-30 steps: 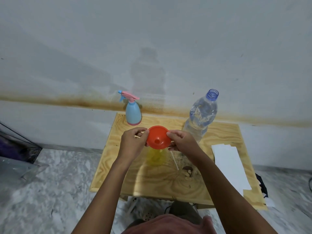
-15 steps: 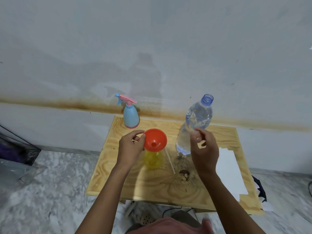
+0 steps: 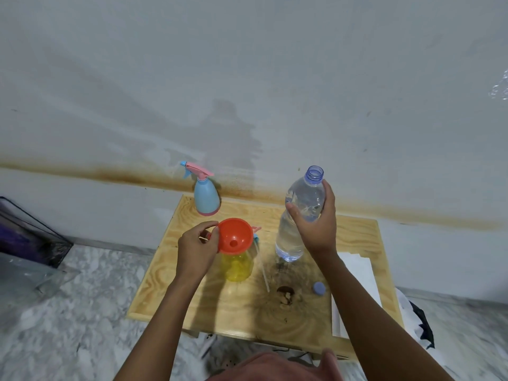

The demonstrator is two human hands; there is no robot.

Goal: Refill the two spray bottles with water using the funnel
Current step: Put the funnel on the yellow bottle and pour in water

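Right hand (image 3: pixel 316 226) is wrapped round the upper half of the water bottle (image 3: pixel 298 215). The cap's off, the mouth points up, and the long axis is near vertical with the neck leaning a bit right. Left hand (image 3: pixel 196 250) pinches the rim of the orange funnel (image 3: pixel 233 236), which sits spout-down in the yellow spray bottle (image 3: pixel 237 266), mid-table (image 3: pixel 357 243). Looks like the first fill to me, with the pour not started. Next it needs the bottle mouth brought over the funnel bowl, then a slow tip leftward. The blue spray bottle (image 3: pixel 206 198) stands at the back.

Glossy orange plastic funnel (image 3: pixel 235 236), clear plastic water bottle (image 3: pixel 299 215), grained wooden table (image 3: pixel 354 237)
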